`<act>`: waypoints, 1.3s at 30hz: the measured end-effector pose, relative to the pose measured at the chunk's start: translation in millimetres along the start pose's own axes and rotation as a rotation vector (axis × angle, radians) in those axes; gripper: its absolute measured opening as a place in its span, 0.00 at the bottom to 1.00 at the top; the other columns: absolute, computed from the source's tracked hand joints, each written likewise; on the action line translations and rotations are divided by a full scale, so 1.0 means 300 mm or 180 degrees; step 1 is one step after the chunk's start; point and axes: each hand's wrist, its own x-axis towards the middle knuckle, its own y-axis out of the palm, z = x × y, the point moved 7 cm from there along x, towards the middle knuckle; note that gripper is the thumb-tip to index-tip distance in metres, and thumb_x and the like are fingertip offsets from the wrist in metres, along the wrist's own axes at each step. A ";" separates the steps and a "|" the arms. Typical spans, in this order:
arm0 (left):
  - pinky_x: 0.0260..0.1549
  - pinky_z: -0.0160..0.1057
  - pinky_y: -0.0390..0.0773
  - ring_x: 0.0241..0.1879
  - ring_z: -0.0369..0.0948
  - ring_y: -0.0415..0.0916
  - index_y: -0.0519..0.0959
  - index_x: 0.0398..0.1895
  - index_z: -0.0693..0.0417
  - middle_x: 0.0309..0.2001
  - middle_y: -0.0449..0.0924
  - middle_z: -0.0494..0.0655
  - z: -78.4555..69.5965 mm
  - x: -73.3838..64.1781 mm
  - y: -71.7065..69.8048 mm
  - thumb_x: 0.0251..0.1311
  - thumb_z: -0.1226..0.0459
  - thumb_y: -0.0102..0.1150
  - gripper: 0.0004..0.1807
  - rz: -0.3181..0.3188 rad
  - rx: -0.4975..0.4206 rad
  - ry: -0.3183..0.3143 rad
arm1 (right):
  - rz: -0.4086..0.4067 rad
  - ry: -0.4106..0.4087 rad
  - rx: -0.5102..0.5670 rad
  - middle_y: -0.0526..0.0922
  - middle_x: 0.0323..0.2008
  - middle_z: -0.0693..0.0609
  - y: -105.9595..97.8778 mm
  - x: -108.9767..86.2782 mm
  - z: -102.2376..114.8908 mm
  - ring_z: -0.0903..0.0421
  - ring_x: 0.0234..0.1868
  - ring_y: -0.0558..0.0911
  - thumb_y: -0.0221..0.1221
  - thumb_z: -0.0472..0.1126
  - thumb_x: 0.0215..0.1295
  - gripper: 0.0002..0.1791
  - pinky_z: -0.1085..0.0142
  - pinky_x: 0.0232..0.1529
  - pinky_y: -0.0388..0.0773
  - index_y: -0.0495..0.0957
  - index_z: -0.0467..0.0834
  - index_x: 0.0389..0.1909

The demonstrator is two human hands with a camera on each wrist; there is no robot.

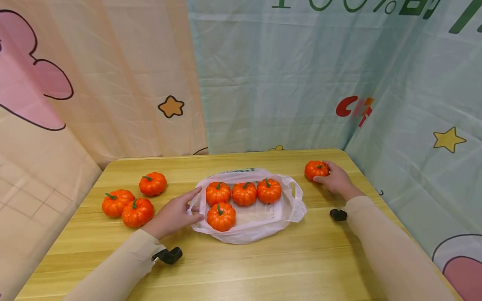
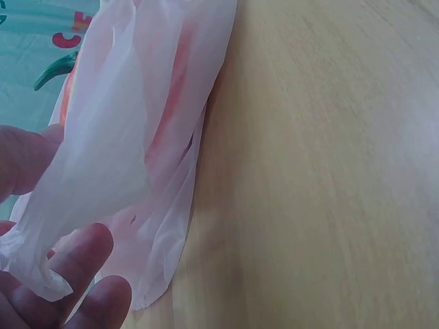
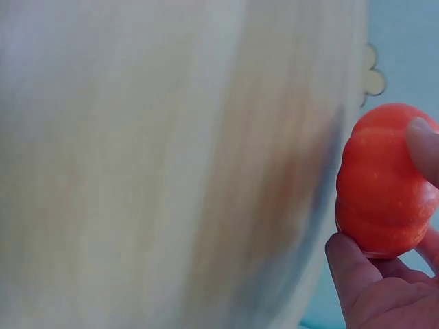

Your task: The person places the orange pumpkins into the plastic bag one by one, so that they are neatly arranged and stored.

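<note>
A white plastic bag [image 1: 260, 236] lies spread with its mouth up in the middle of the table, and several small orange pumpkins [image 1: 244, 194] with green stems sit in it. My left hand [image 1: 174, 215] holds the bag's left edge, its thumb toward the near side. Up close in the left wrist view, the thin plastic [image 2: 103, 157] runs between and over the fingers. Over to the right, my right hand [image 1: 337, 180] grips another pumpkin [image 1: 315, 170] near the table's back right corner. Thumb and fingers lie round that pumpkin [image 3: 384, 181] in the right wrist view.
Three more pumpkins [image 1: 137, 212] stand together on the left of the wooden table [image 1: 263, 271]. Printed curtains [image 1: 271, 92] hang behind and at both sides of the table. A black wrist-worn device [image 1: 169, 255] shows at each cuff.
</note>
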 end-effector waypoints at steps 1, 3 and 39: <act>0.20 0.33 0.65 0.19 0.38 0.62 0.60 0.83 0.51 0.22 0.61 0.41 0.001 0.001 0.000 0.60 0.53 0.76 0.51 -0.0002 0.0007 -0.0011 | -0.0039 -0.0025 0.0039 0.56 0.78 0.26 -0.005 -0.004 0.009 0.26 0.76 0.61 0.64 0.47 0.74 0.49 0.34 0.77 0.58 0.48 0.32 0.82; 0.20 0.32 0.65 0.19 0.38 0.62 0.60 0.84 0.51 0.22 0.61 0.41 0.004 0.003 0.001 0.60 0.54 0.76 0.51 0.0001 0.0031 -0.0024 | -0.0124 -0.0105 0.0095 0.58 0.78 0.27 -0.019 -0.014 0.037 0.27 0.75 0.63 0.64 0.47 0.73 0.49 0.35 0.77 0.60 0.49 0.33 0.83; 0.21 0.34 0.66 0.21 0.40 0.63 0.60 0.83 0.51 0.25 0.63 0.43 0.003 -0.001 -0.002 0.60 0.53 0.75 0.51 0.0007 0.0003 -0.0002 | 0.0873 -0.1547 -0.0090 0.71 0.65 0.38 0.280 -0.358 0.610 0.41 0.64 0.76 0.73 0.40 0.59 0.42 0.45 0.67 0.77 0.69 0.44 0.76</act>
